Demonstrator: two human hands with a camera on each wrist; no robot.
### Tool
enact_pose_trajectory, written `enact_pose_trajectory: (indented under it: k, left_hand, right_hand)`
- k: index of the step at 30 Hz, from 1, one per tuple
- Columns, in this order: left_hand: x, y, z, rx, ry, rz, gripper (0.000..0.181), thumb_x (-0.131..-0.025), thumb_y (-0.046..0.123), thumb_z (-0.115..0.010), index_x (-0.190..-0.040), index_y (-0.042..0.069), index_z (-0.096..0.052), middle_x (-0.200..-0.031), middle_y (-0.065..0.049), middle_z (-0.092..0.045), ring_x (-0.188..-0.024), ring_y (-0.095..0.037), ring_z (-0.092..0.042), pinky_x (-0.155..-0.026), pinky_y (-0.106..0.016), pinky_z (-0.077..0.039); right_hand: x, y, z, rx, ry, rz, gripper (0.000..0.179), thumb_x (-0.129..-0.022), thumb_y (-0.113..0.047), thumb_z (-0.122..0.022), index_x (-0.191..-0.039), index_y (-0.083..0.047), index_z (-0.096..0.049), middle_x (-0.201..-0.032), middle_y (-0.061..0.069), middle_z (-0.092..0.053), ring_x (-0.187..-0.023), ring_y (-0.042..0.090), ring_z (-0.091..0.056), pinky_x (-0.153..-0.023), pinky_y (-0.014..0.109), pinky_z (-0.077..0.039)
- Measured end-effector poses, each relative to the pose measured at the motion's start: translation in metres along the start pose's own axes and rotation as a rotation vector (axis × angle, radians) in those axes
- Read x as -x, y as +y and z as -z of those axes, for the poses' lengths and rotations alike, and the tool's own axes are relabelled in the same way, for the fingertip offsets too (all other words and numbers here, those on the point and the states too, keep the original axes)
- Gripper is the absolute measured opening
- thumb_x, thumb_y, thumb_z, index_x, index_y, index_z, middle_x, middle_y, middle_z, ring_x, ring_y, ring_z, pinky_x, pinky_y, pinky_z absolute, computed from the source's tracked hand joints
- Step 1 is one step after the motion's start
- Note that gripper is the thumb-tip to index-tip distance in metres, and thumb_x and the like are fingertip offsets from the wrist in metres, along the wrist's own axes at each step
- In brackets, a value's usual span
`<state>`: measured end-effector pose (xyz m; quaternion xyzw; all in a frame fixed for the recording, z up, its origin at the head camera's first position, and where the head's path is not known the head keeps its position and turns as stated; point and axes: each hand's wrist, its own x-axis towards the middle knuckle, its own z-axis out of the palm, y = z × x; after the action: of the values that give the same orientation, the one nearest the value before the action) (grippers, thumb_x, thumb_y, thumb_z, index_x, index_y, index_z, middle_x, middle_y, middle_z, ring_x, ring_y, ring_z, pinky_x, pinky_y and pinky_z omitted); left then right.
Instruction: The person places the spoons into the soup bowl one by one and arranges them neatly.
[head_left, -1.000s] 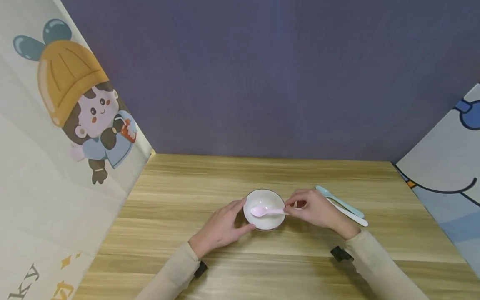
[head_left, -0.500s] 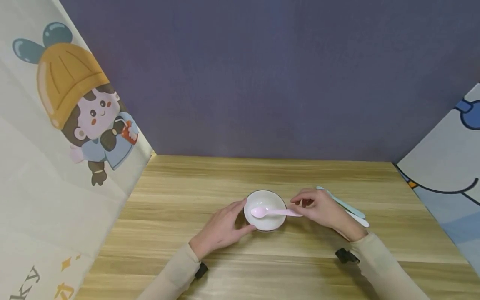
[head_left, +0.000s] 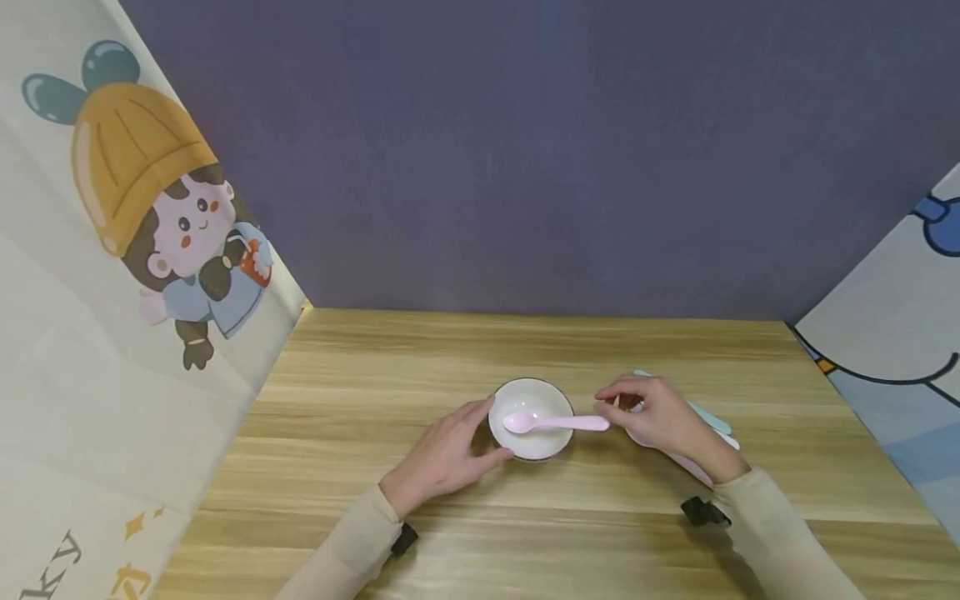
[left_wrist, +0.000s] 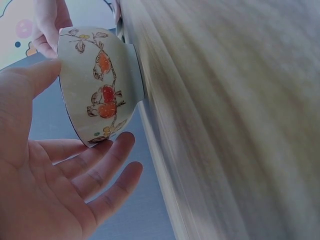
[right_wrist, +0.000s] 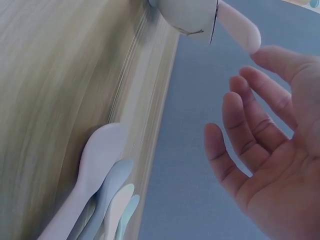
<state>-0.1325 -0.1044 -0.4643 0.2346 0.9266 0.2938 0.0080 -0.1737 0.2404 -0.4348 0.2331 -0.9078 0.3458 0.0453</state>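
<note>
A small white bowl [head_left: 546, 398] stands upright on the wooden table, and its outside shows red and orange birds on a branch [left_wrist: 105, 100]. My left hand [head_left: 444, 454] holds the bowl by its left side, thumb on the near rim and fingers at the far rim. A pale pink spoon [head_left: 558, 422] lies in the bowl, its head inside and its handle sticking out over the right rim. Just right of the handle's end is my right hand [head_left: 660, 417], fingers loosely bent with nothing gripped; in the right wrist view its thumb tip is right at the handle end.
Several more spoons lie at the right, partly hidden by my right hand and wrist: a pink spoon [right_wrist: 102, 152], a grey-blue spoon [right_wrist: 112, 182], a white spoon [right_wrist: 117, 205] and a light teal spoon [head_left: 711, 418]. A dark wall [head_left: 525, 167] rises behind the table [head_left: 405, 367].
My right hand has let go of the pink spoon's handle and moved slightly right. The spoon now leans by itself in the bowl. My left hand stays on the bowl.
</note>
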Motion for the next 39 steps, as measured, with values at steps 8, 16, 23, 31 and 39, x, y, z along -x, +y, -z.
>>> enact_pose_trajectory:
  k: [8, 16, 23, 31, 39]
  left_hand:
    - [0.000, 0.000, 0.000, -0.005, 0.003, -0.003, 0.089, -0.098, 0.056, -0.072, -0.165, 0.007, -0.039, -0.157, -0.016, -0.057, -0.141, -0.037, -0.060, -0.116, -0.053, -0.052]
    - [0.001, 0.000, 0.000, -0.018, 0.001, -0.003, 0.090, -0.098, 0.059, -0.070, -0.164, 0.006, -0.040, -0.156, -0.016, -0.058, -0.140, -0.036, -0.061, -0.114, -0.053, -0.054]
    - [0.001, 0.001, 0.001, -0.019, -0.001, 0.010, 0.090, -0.098, 0.058, -0.071, -0.164, 0.007, -0.040, -0.156, -0.014, -0.059, -0.139, -0.036, -0.061, -0.114, -0.053, -0.054]
    - [0.002, 0.001, 0.001, -0.025, 0.001, 0.009, 0.091, -0.097, 0.060, -0.070, -0.165, 0.007, -0.040, -0.156, -0.014, -0.059, -0.139, -0.035, -0.061, -0.113, -0.053, -0.054]
    - [0.003, 0.001, 0.001, -0.021, -0.008, 0.015, 0.091, -0.098, 0.062, -0.068, -0.166, 0.010, -0.038, -0.158, -0.013, -0.057, -0.142, -0.034, -0.059, -0.116, -0.052, -0.052]
  right_hand:
    - [0.004, 0.009, 0.003, 0.011, 0.025, 0.019, 0.009, -0.096, -0.019, -0.081, -0.102, -0.014, -0.085, -0.087, -0.015, -0.074, -0.077, 0.000, -0.066, -0.071, 0.023, -0.059]
    - [0.009, 0.013, 0.007, 0.012, 0.048, 0.026, 0.008, -0.095, -0.018, -0.082, -0.102, -0.014, -0.085, -0.086, -0.013, -0.075, -0.076, 0.000, -0.066, -0.069, 0.024, -0.059]
    - [0.014, 0.019, 0.011, 0.037, 0.069, -0.021, 0.009, -0.095, -0.018, -0.082, -0.103, -0.014, -0.085, -0.087, -0.011, -0.076, -0.076, 0.000, -0.065, -0.069, 0.022, -0.057]
    - [0.020, 0.023, 0.017, 0.044, 0.065, -0.046, 0.010, -0.096, -0.019, -0.081, -0.105, -0.015, -0.085, -0.086, -0.011, -0.075, -0.076, 0.000, -0.064, -0.068, 0.022, -0.056]
    - [0.026, 0.030, 0.020, 0.046, 0.063, -0.092, 0.014, -0.096, -0.019, -0.082, -0.108, -0.013, -0.084, -0.088, -0.010, -0.075, -0.076, 0.002, -0.064, -0.068, 0.023, -0.056]
